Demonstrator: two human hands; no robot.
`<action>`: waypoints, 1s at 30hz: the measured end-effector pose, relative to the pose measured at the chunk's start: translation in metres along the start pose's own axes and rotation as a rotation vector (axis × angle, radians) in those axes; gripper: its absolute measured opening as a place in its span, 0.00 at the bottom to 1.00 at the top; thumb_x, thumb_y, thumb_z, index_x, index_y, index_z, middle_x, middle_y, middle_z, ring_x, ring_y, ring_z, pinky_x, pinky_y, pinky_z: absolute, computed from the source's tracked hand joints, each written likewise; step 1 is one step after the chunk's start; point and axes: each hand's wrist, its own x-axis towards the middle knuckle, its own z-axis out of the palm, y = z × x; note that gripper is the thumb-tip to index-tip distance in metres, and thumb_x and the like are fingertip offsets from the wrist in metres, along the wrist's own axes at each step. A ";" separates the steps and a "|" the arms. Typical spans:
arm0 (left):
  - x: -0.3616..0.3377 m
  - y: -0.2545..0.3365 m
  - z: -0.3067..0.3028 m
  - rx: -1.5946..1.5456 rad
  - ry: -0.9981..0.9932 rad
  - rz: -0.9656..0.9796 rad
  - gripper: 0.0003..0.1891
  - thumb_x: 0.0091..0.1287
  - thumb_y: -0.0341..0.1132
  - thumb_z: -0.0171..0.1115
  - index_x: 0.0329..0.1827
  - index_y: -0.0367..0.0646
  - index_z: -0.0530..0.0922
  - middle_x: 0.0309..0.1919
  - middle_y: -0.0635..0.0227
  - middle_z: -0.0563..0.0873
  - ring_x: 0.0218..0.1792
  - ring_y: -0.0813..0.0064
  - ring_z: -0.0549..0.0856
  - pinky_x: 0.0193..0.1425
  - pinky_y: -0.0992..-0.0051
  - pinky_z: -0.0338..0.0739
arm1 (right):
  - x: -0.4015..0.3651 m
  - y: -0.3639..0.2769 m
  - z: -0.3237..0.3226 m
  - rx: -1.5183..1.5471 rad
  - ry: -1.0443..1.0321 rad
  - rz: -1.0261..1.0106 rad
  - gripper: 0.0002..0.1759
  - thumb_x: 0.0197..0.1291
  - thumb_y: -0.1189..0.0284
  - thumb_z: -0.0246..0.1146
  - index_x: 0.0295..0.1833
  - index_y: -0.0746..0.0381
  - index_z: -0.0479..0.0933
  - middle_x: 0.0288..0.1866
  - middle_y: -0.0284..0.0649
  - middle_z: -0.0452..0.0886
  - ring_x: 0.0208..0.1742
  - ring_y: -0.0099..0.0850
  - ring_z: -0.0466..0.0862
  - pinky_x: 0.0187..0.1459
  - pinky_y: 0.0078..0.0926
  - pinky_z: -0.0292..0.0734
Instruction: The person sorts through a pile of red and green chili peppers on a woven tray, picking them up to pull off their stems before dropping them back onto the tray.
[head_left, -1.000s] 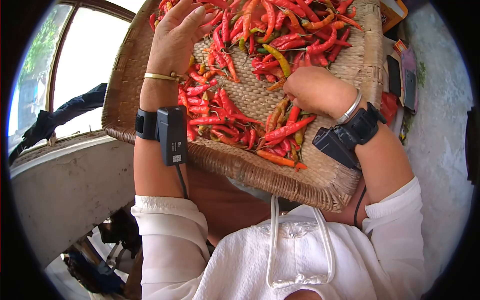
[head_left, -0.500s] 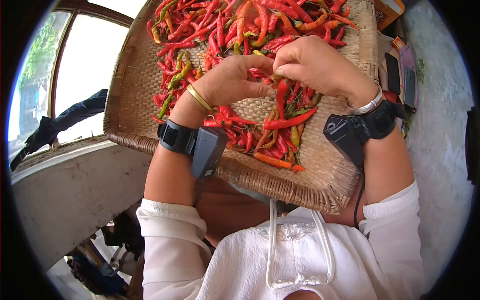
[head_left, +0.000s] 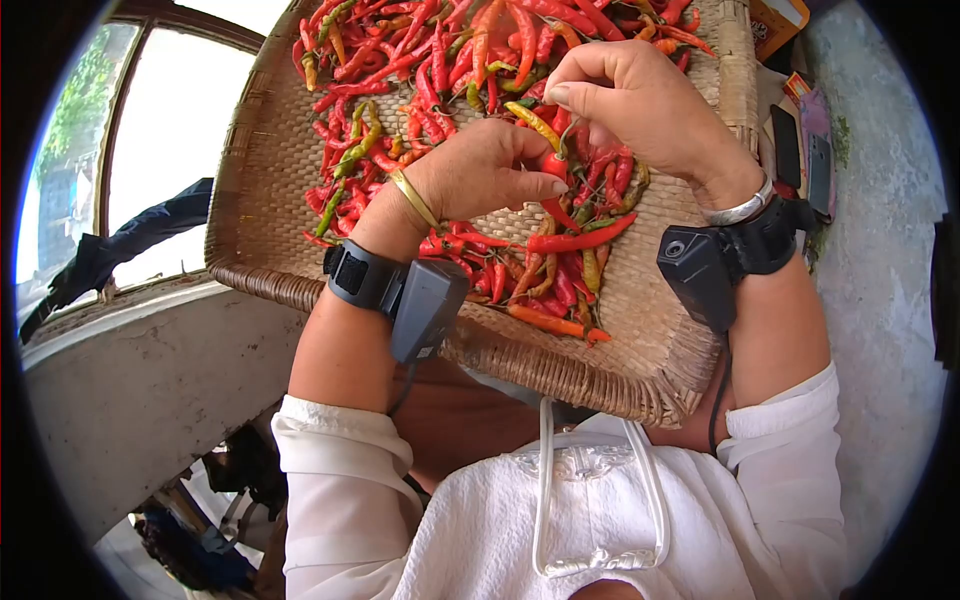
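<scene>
Many red, orange and green chili peppers (head_left: 390, 60) lie in a woven basket (head_left: 270, 170). My left hand (head_left: 490, 170) pinches a red pepper (head_left: 555, 166) between thumb and fingertips, its stem end pointing up. Above and right of it is my right hand (head_left: 640, 110), thumb and forefinger pressed together near the top of the stem; whatever is between those fingertips is too small to make out. Under the hands a smaller heap of peppers (head_left: 570, 280) rests near the basket's front rim.
A window (head_left: 150, 150) with a dark cloth (head_left: 150, 235) along it stands at the left, above a pale ledge (head_left: 150, 370). Phones (head_left: 785, 146) and packets lie right of the basket, beside a grey wall (head_left: 885, 300). The basket's thick rim faces my body.
My right hand has moved up, away from my left hand. My left hand has shifted slightly down and right, and a red pepper now shows in its fingers.
</scene>
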 end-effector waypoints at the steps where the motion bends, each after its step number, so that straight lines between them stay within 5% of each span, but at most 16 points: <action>1: -0.003 0.001 -0.003 -0.001 0.000 0.000 0.12 0.59 0.40 0.64 0.30 0.38 0.79 0.19 0.75 0.79 0.22 0.86 0.77 0.26 0.82 0.73 | 0.001 0.001 -0.001 -0.001 0.000 0.000 0.08 0.56 0.71 0.59 0.32 0.65 0.77 0.19 0.31 0.76 0.19 0.18 0.75 0.22 0.17 0.71; 4: -0.016 0.009 -0.022 -0.100 0.023 -0.105 0.12 0.59 0.40 0.64 0.30 0.38 0.79 0.19 0.77 0.78 0.21 0.86 0.76 0.27 0.83 0.73 | 0.003 0.004 -0.005 -0.170 0.170 0.032 0.08 0.55 0.70 0.59 0.31 0.64 0.78 0.17 0.33 0.75 0.18 0.21 0.75 0.23 0.20 0.71; 7: -0.020 -0.002 -0.046 -0.361 0.498 0.069 0.11 0.63 0.39 0.60 0.39 0.39 0.79 0.23 0.76 0.80 0.23 0.87 0.78 0.28 0.86 0.73 | 0.004 0.009 -0.005 -0.156 0.072 0.038 0.08 0.56 0.70 0.59 0.31 0.64 0.78 0.18 0.31 0.75 0.19 0.20 0.75 0.23 0.19 0.71; 8: -0.017 -0.005 -0.050 -0.360 0.498 0.069 0.11 0.63 0.39 0.60 0.39 0.39 0.79 0.23 0.76 0.80 0.23 0.87 0.78 0.28 0.86 0.73 | 0.003 0.008 -0.005 -0.156 0.072 0.038 0.08 0.56 0.70 0.59 0.31 0.64 0.78 0.18 0.31 0.75 0.19 0.20 0.75 0.23 0.19 0.71; 10: -0.012 0.001 -0.052 -0.717 0.894 0.230 0.13 0.63 0.37 0.60 0.46 0.39 0.78 0.27 0.74 0.81 0.24 0.87 0.78 0.29 0.86 0.74 | 0.001 0.005 -0.003 -0.004 -0.052 0.048 0.09 0.58 0.70 0.59 0.32 0.64 0.78 0.19 0.29 0.75 0.19 0.18 0.74 0.22 0.17 0.71; 11: -0.013 0.001 -0.049 -0.716 0.896 0.231 0.13 0.63 0.37 0.60 0.46 0.39 0.78 0.27 0.74 0.81 0.24 0.87 0.78 0.29 0.86 0.74 | 0.000 0.002 -0.003 -0.006 -0.053 0.046 0.09 0.58 0.70 0.59 0.32 0.64 0.78 0.19 0.29 0.75 0.19 0.18 0.74 0.22 0.17 0.71; 13: -0.016 0.006 -0.035 -0.315 0.571 0.075 0.16 0.62 0.35 0.61 0.51 0.39 0.76 0.30 0.73 0.81 0.26 0.87 0.78 0.30 0.85 0.75 | -0.002 -0.003 -0.004 0.130 -0.113 0.033 0.09 0.60 0.69 0.58 0.33 0.64 0.78 0.21 0.28 0.75 0.20 0.14 0.74 0.23 0.13 0.70; 15: -0.016 0.017 -0.018 -0.287 0.229 0.097 0.16 0.62 0.32 0.60 0.53 0.39 0.75 0.29 0.76 0.81 0.26 0.88 0.77 0.31 0.86 0.74 | -0.001 -0.003 -0.007 0.209 -0.105 0.049 0.09 0.60 0.69 0.58 0.34 0.64 0.78 0.21 0.28 0.76 0.21 0.13 0.74 0.23 0.11 0.70; 21: -0.011 0.009 -0.013 -0.506 0.006 0.117 0.09 0.63 0.37 0.60 0.39 0.41 0.79 0.26 0.77 0.81 0.22 0.90 0.74 0.26 0.87 0.70 | 0.004 0.005 -0.002 0.422 0.007 0.038 0.09 0.60 0.68 0.59 0.36 0.62 0.79 0.23 0.29 0.78 0.23 0.14 0.77 0.24 0.12 0.71; 23: -0.017 0.013 -0.026 -0.301 0.074 0.020 0.09 0.66 0.38 0.57 0.38 0.42 0.79 0.26 0.70 0.84 0.22 0.90 0.74 0.26 0.89 0.69 | 0.005 0.012 0.001 0.452 0.066 0.063 0.10 0.59 0.67 0.59 0.36 0.63 0.79 0.23 0.32 0.79 0.24 0.17 0.78 0.25 0.15 0.72; 25: -0.020 0.008 -0.041 -0.242 0.333 0.005 0.11 0.66 0.39 0.56 0.39 0.40 0.78 0.27 0.70 0.84 0.23 0.91 0.76 0.25 0.89 0.70 | 0.009 0.022 0.000 -0.396 0.218 -0.226 0.11 0.55 0.67 0.61 0.37 0.64 0.79 0.27 0.40 0.81 0.27 0.29 0.81 0.30 0.26 0.75; 26: -0.019 0.002 -0.049 -0.425 0.467 0.088 0.11 0.66 0.39 0.56 0.40 0.40 0.78 0.28 0.69 0.84 0.26 0.90 0.78 0.27 0.89 0.72 | 0.007 0.022 0.000 -0.466 0.113 -0.150 0.12 0.51 0.67 0.63 0.37 0.65 0.79 0.31 0.45 0.81 0.33 0.39 0.81 0.36 0.34 0.74; 27: -0.018 -0.004 -0.056 -0.608 0.600 0.173 0.12 0.66 0.40 0.56 0.42 0.39 0.78 0.30 0.69 0.84 0.28 0.88 0.80 0.30 0.89 0.74 | 0.004 0.021 0.002 -0.466 0.114 -0.149 0.12 0.51 0.67 0.63 0.37 0.65 0.79 0.31 0.45 0.81 0.33 0.39 0.81 0.36 0.34 0.74; 29: -0.012 -0.014 -0.064 -0.529 0.752 0.125 0.13 0.63 0.41 0.59 0.38 0.39 0.80 0.29 0.67 0.84 0.29 0.83 0.82 0.31 0.83 0.75 | -0.003 0.017 0.007 -0.561 -0.360 -0.021 0.12 0.48 0.68 0.64 0.35 0.64 0.79 0.32 0.46 0.81 0.36 0.41 0.81 0.38 0.35 0.74; 30: -0.011 -0.020 -0.067 -0.446 0.905 0.075 0.14 0.61 0.42 0.61 0.35 0.38 0.81 0.27 0.66 0.84 0.30 0.77 0.83 0.32 0.78 0.76 | -0.006 0.019 0.012 -0.580 -0.433 -0.035 0.12 0.47 0.69 0.64 0.36 0.65 0.78 0.30 0.46 0.80 0.35 0.41 0.81 0.37 0.34 0.74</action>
